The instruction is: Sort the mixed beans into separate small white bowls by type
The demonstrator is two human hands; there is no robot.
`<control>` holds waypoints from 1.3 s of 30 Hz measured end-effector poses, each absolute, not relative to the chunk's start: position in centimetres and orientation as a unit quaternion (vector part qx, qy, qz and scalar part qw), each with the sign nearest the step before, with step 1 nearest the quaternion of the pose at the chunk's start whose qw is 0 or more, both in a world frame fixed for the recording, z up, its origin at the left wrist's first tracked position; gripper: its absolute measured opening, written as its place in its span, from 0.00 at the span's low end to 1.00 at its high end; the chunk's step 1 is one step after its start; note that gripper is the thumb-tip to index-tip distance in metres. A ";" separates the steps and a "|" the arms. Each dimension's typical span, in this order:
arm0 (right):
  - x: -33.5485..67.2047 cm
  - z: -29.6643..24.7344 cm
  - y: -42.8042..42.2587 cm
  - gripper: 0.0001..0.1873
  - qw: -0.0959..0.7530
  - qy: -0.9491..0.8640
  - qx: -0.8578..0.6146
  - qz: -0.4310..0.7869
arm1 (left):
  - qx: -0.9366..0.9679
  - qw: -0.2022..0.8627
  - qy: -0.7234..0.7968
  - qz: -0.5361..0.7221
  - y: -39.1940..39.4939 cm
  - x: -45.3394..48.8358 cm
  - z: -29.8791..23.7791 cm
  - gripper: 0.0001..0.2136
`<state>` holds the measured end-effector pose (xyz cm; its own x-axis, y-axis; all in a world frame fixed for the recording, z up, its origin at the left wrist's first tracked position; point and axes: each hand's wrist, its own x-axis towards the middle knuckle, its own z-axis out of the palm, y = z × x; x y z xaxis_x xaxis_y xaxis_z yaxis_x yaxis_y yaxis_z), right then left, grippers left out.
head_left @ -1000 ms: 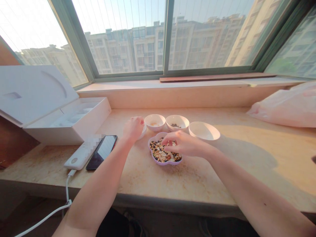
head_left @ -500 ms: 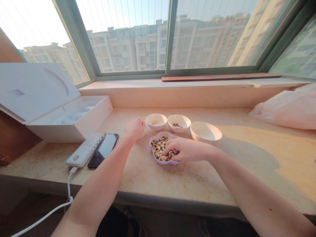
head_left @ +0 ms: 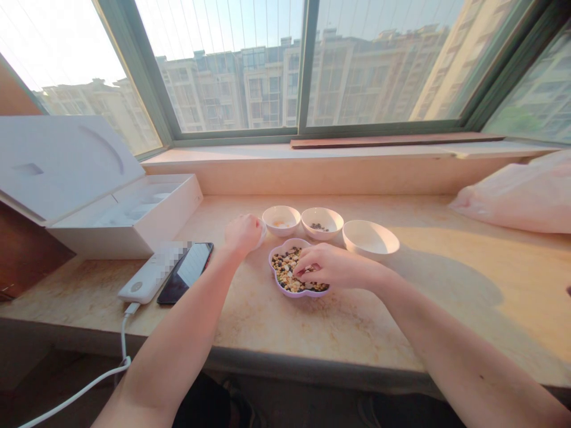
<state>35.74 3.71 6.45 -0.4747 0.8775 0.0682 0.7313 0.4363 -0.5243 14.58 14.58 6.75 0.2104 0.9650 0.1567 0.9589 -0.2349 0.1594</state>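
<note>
A lilac flower-shaped bowl [head_left: 300, 295] holds mixed beans [head_left: 285, 270], yellow, black, white and brown. My right hand [head_left: 323, 266] is over its right side, thumb and fingertips drawn together just at the beans. Whatever is pinched there is too small to make out. To the left, my left hand [head_left: 242, 234] is closed, with its knuckles up, beside a white bowl [head_left: 262, 236] that it mostly hides. What its fingers hold is out of sight. Behind the lilac bowl stand a white bowl with a few pale orange bits [head_left: 281, 220] and another with dark beans [head_left: 322, 223].
A further white bowl [head_left: 371, 238] stands right of these. On the left are an open white box [head_left: 134, 220], a phone [head_left: 187, 270] and a white power bank [head_left: 149, 276] with a cable. A pale plastic bag [head_left: 521, 193] lies at the far right, below the window.
My right hand has risen slightly out of the beans, and its thumb and fingertips have come together. My left hand stays in place.
</note>
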 end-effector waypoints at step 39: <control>34.7 6.1 4.0 0.16 0.212 -0.809 -0.520 0.173 | 0.822 0.002 0.541 0.179 13.9 14.8 7.4 0.16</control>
<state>34.74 4.04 6.15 -0.3684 0.9152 0.1636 0.7684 0.3988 -0.5006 14.84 13.88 7.44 0.3508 0.8898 0.2920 0.8882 -0.4149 0.1972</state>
